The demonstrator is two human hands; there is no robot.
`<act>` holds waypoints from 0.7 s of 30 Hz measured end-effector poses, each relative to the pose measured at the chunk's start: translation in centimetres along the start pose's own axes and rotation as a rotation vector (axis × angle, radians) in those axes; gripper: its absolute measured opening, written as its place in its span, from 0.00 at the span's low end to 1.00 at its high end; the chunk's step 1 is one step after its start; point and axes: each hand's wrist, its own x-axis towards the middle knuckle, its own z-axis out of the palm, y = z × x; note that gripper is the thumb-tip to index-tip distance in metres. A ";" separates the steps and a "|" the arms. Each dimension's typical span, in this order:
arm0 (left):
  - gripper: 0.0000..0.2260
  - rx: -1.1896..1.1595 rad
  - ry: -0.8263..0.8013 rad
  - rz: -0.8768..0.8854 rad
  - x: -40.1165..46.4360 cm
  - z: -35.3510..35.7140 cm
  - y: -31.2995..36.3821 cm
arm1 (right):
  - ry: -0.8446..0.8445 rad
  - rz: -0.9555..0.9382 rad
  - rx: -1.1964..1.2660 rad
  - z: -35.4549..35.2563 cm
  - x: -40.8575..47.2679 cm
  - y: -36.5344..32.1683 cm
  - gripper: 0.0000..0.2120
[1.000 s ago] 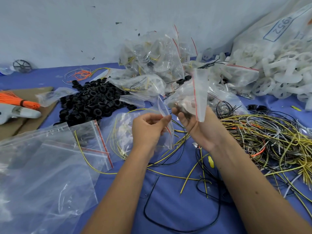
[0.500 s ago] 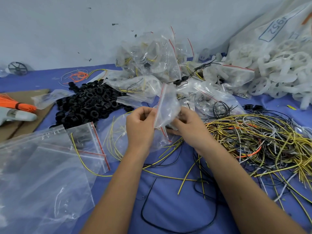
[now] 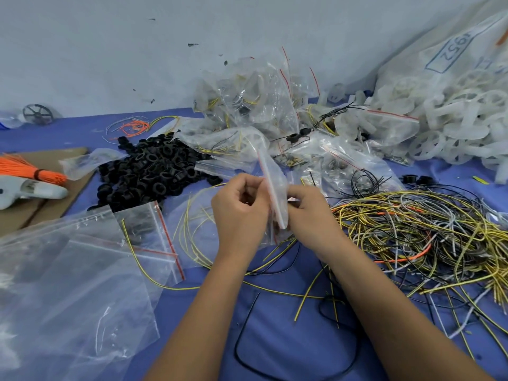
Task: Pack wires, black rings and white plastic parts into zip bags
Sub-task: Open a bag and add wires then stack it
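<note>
Closest to the person, a black wire [image 3: 297, 353] lies in a loop on the blue cloth [image 3: 275, 320], with thin yellow wires [image 3: 277, 291] across it. A heap of empty bags [image 3: 74, 284] sits to the left. Just past these, both hands hold one small zip bag [image 3: 275, 193] up off the cloth. The left hand [image 3: 240, 213] has its fingers curled and pinches one side of the bag. The right hand [image 3: 310, 213] pinches the other side, near the red strip at the top. What is inside the bag is too hard to see. It looks like the person is pressing the top closed. If the fingers skip a bit of the strip, the bag may stay open and the small parts could fall out later. A wire end sticking up could also get caught in the strip and stop it from closing. The plastic is thin and slippery, so it might slide out of the pinch. To the right is a big tangle of wires [image 3: 412, 237], and pulling one could drag many others with it. To the left is a pile of black rings [image 3: 154, 171], which can roll away if bumped. Next to it lie a bunch of orange strands [image 3: 27, 171] and a white tool [image 3: 30, 188] on cardboard. Farther back is a pile of filled bags [image 3: 255, 105], and on the right the white plastic parts [image 3: 453, 125] spill from a big sack [image 3: 467, 45]. The sack has a blue box with the number 1952, seen upside down. No other writing can be read.
</note>
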 end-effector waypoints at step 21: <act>0.07 -0.184 -0.177 0.001 -0.3 0.1 1.4 | -0.226 0.481 0.767 0.0 0.1 -0.9 0.12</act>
